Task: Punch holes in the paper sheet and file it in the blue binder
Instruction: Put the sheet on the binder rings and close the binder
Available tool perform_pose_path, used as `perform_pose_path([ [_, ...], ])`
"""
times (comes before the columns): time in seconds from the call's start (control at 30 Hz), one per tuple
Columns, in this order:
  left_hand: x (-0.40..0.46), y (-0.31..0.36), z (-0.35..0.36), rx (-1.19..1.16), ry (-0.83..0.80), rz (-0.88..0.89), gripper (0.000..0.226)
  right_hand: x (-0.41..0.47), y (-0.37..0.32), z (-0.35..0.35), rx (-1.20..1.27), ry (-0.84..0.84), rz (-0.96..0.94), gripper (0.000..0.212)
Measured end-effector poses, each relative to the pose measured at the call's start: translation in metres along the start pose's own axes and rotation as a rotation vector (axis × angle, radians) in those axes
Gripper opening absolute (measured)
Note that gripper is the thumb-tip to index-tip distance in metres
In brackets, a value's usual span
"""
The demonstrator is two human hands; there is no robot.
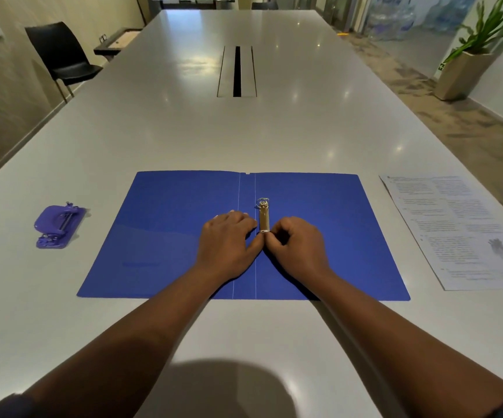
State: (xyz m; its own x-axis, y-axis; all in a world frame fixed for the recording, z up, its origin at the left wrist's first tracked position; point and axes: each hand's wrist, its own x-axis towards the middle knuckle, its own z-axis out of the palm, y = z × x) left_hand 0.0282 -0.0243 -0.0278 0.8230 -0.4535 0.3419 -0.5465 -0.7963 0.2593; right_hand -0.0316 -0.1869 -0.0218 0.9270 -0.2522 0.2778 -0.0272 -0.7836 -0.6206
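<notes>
The blue binder [159,233] lies open and flat on the white table [244,131] in front of me. Its metal ring mechanism [264,217] runs along the spine, with one ring showing at the far end. My left hand [227,239] rests palm down on the binder just left of the mechanism, thumb touching the near ring. My right hand [297,241] has its fingers curled and pinches the near ring. The printed paper sheet [461,230] lies flat to the right of the binder. A purple hole punch [58,226] sits to the left.
A long cable slot [237,70] is set into the table's middle, farther away. A black chair [63,58] stands at the table's far left side, and a potted plant [467,64] stands on the floor at the right.
</notes>
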Motion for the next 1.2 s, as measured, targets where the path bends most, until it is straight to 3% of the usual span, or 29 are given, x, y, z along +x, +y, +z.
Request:
perform_pose_path([
  [0.2, -0.001, 0.001, 0.001, 0.006, 0.006, -0.002, 0.032, 0.0, 0.001, 0.003, -0.028, 0.02, -0.008, 0.035],
  [0.57, -0.001, -0.002, 0.006, -0.012, -0.017, -0.007, 0.028, 0.002, 0.003, 0.006, -0.002, -0.018, -0.018, 0.021],
  [1.2, -0.003, -0.005, 0.005, -0.048, -0.054, -0.001, 0.037, -0.001, -0.002, 0.0, -0.017, -0.006, -0.002, 0.019],
])
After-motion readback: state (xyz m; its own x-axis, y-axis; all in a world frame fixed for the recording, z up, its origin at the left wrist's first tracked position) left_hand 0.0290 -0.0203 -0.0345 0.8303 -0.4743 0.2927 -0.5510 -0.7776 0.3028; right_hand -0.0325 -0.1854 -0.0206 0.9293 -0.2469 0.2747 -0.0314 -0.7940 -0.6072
